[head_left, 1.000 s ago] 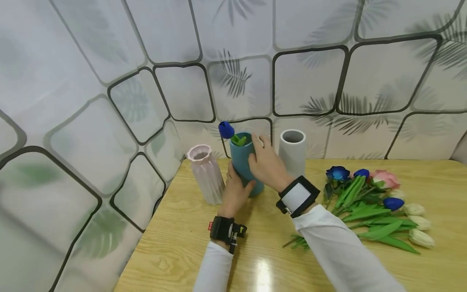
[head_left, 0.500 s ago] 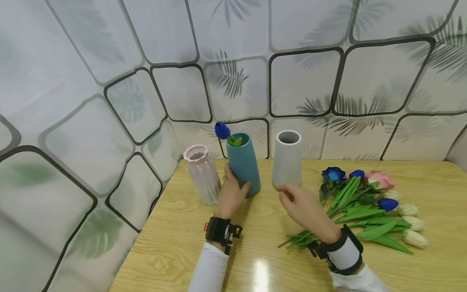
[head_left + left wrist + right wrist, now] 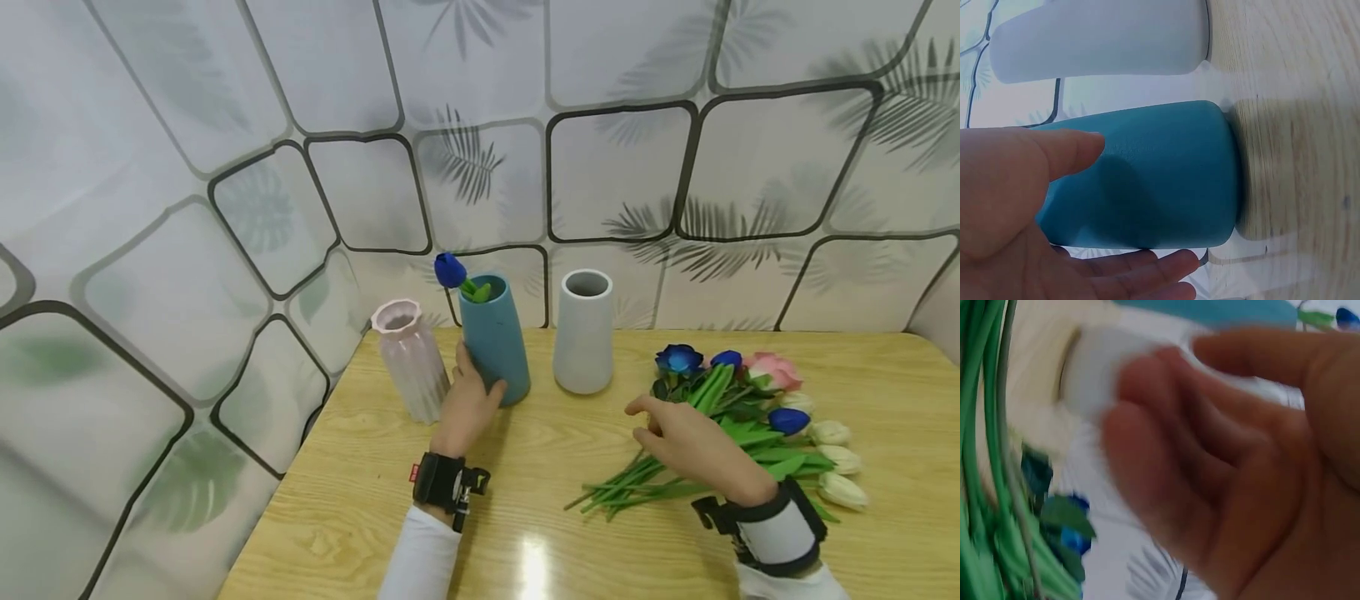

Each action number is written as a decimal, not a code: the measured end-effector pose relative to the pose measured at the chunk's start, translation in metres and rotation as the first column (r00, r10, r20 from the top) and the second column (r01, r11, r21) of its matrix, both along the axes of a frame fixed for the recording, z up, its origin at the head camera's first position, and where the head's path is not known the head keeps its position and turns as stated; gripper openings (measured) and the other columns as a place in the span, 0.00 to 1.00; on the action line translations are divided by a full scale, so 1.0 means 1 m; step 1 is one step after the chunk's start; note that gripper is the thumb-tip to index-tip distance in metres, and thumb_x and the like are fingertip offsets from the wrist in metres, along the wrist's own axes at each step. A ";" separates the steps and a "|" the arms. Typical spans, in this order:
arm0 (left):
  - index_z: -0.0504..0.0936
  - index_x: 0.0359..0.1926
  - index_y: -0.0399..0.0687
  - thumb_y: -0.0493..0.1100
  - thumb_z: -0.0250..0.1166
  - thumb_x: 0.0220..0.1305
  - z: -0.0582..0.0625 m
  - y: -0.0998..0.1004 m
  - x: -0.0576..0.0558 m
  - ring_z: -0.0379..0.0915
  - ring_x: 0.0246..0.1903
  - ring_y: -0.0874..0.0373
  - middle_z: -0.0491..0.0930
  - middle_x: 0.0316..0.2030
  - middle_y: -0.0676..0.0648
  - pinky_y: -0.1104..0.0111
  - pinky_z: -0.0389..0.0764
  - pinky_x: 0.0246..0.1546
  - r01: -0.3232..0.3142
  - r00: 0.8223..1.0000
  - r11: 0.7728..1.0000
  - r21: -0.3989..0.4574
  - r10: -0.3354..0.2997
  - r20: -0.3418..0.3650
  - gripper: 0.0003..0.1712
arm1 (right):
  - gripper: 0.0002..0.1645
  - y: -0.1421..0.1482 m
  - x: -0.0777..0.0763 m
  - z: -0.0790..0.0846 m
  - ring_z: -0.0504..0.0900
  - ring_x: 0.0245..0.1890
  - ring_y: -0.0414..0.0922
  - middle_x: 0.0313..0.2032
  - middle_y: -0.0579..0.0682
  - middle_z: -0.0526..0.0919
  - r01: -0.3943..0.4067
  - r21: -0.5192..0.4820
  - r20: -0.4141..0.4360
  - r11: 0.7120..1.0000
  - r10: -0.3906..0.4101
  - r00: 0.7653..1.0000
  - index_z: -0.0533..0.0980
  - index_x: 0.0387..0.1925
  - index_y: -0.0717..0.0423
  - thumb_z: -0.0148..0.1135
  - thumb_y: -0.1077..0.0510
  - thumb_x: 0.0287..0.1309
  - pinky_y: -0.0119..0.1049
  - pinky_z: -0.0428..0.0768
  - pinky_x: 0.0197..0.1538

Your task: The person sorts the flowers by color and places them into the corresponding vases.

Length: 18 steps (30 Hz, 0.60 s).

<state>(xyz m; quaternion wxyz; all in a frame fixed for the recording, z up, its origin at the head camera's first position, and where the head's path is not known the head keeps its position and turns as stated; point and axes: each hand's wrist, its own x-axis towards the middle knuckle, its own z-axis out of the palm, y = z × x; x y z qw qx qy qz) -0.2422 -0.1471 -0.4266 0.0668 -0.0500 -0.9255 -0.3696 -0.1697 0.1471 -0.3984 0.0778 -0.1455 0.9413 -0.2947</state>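
My left hand (image 3: 463, 408) holds the teal vase (image 3: 495, 346) low on its left side. In the left wrist view the thumb (image 3: 1079, 150) lies across the front of the vase and the fingers (image 3: 1154, 269) run along its side. A blue tulip (image 3: 450, 271) stands in the vase, its bloom leaning left over the rim. My right hand (image 3: 690, 442) is above the stems of the flower pile (image 3: 637, 482), its fingers loosely bent with nothing in them. The right wrist view shows that hand blurred, with green stems (image 3: 988, 394) beside it.
A pink fluted vase (image 3: 411, 362) stands just left of the teal one, and a white vase (image 3: 583, 350) to its right. The pile on the wooden table (image 3: 337, 517) has a blue rose (image 3: 679, 358), a pink flower (image 3: 776, 371), another blue tulip (image 3: 787, 421) and several white tulips (image 3: 842, 460).
My right hand has let go of the teal vase's upper part and moved right and down, over the flower stems. The left hand has stayed on the vase.
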 end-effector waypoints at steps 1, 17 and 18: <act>0.33 0.77 0.33 0.47 0.62 0.70 0.001 0.000 0.000 0.76 0.50 0.29 0.59 0.65 0.18 0.45 0.80 0.47 0.006 1.000 1.000 0.000 -0.006 0.002 0.54 | 0.18 0.005 0.000 -0.001 0.76 0.24 0.42 0.30 0.48 0.82 -0.014 0.017 0.047 1.000 0.013 0.999 0.76 0.56 0.62 0.59 0.61 0.67 0.35 0.71 0.25; 0.35 0.76 0.33 0.48 0.62 0.71 0.003 -0.002 0.003 0.74 0.53 0.29 0.58 0.66 0.19 0.44 0.79 0.49 -0.005 1.000 0.999 -0.035 0.006 0.027 0.52 | 0.10 0.017 -0.003 -0.028 0.73 0.26 0.41 0.36 0.50 0.85 -0.045 0.136 0.064 0.990 0.037 0.997 0.82 0.39 0.56 0.65 0.68 0.54 0.37 0.70 0.28; 0.35 0.76 0.33 0.48 0.62 0.71 0.003 -0.001 0.002 0.74 0.54 0.29 0.58 0.66 0.19 0.44 0.79 0.49 -0.003 1.000 0.999 -0.036 0.004 0.026 0.52 | 0.09 0.017 -0.003 -0.029 0.73 0.26 0.41 0.35 0.50 0.85 -0.047 0.131 0.061 0.990 0.039 0.997 0.82 0.38 0.56 0.65 0.68 0.55 0.36 0.70 0.27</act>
